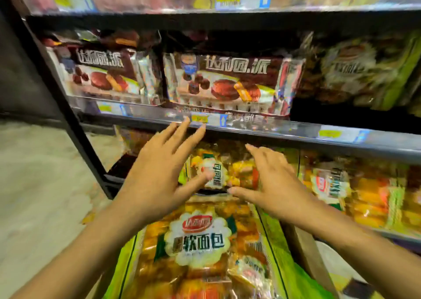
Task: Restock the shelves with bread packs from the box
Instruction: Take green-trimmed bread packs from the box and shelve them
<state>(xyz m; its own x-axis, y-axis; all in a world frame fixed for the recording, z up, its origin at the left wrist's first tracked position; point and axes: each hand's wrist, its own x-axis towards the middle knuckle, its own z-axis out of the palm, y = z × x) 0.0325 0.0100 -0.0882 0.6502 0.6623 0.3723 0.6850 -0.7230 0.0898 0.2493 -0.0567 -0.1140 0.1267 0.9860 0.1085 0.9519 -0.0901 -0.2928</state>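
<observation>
Glossy plastic bread packs (pixel 198 237); dark metal shelf (pixel 262 132).

A single head-worn wide-angle view is given, aimed forward and slightly down, close to the dark metal shelving (pixel 273 134). Both bare forearms are seen reaching in from the bottom edge. Straight edges are bent and blurred towards the corners.

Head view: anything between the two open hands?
Yes. In the head view, a yellow bread pack on the lower shelf shows in the gap between the left hand and right hand; neither grips it.
</observation>
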